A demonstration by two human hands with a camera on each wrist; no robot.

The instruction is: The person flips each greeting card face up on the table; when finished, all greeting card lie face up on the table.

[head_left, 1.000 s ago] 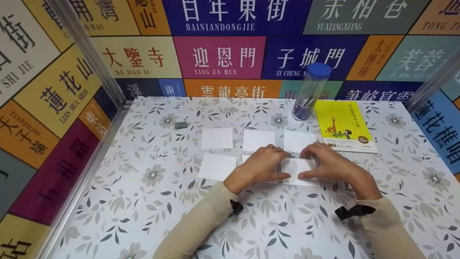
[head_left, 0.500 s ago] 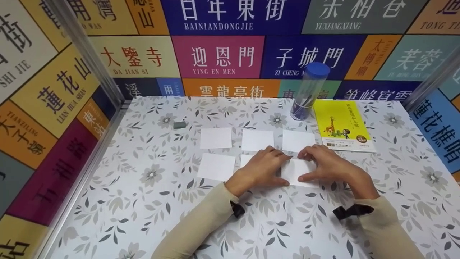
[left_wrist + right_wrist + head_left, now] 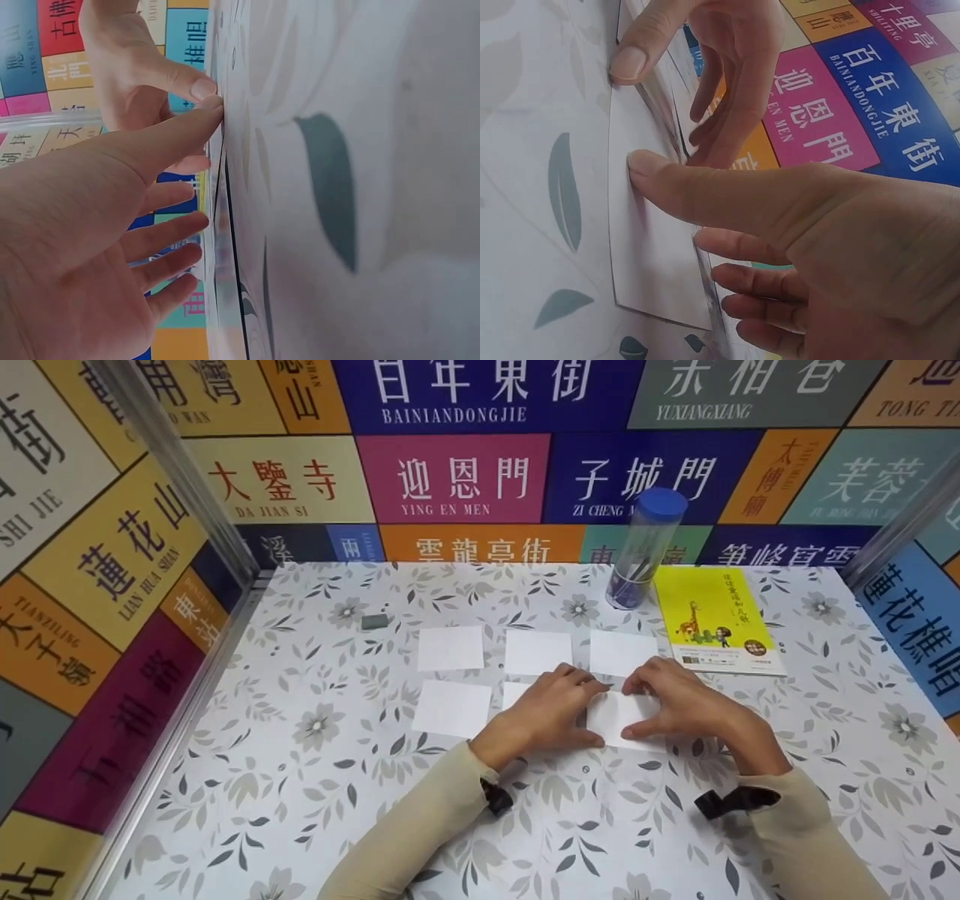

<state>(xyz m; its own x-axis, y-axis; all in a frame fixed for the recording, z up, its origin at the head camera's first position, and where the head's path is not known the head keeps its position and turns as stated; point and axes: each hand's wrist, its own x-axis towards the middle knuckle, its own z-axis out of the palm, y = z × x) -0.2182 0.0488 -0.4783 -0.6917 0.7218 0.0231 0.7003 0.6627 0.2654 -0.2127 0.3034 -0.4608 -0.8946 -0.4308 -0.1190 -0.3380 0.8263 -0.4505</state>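
1. Far left, a small dark block (image 3: 374, 621) lies on the patterned tabletop (image 3: 285, 810), apart from the cards.
2. Left column: upper-left card (image 3: 451, 648) and lower-left card (image 3: 452, 707), both flat, neither touched.
3. Middle column: upper-middle card (image 3: 538, 652) flat; lower-middle card (image 3: 513, 694) mostly hidden under the left hand.
4. Left hand (image 3: 551, 705): fingers loosely extended, not clenched; thumb tip at the near-left corner of the lower-right card.
5. Lower-right card (image 3: 616, 714), the piece in hand: flat on the table between the hands, nearer the person than the upper-right card (image 3: 624, 650). Step in hand, in my judgement: aligning it with its neighbours.
6. Right hand (image 3: 679, 701): thumb on the card, fingers reaching beyond its far side, spread rather than clenched. Next move, as judged, calls for light pressure, then lifting straight off to avoid dragging it.
7. Right, behind: blue-capped tube (image 3: 634, 562) upright; yellow booklet (image 3: 716, 611) beside it.
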